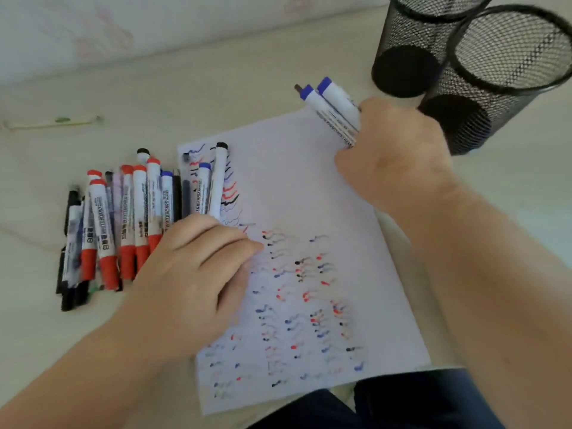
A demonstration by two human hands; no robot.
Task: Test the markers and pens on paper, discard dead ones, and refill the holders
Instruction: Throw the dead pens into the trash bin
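Note:
A white paper sheet (309, 193) covered in red, blue and black test strokes lies in the middle. My right hand (396, 156) grips a bundle of blue-capped whiteboard markers (334, 103) above the sheet's far right corner, close to two black mesh holders (507, 72), both of which look empty. My left hand (198, 267) rests with loosely bent fingers on the sheet's left edge, touching the near ends of a row of markers and pens (123, 218) with red, blue and black caps.
The surface is a pale cloth-covered table. A thin white stick with a green mark (52, 122) lies at the far left. Dark blue trousers (402, 404) show at the bottom edge under the sheet's near corner.

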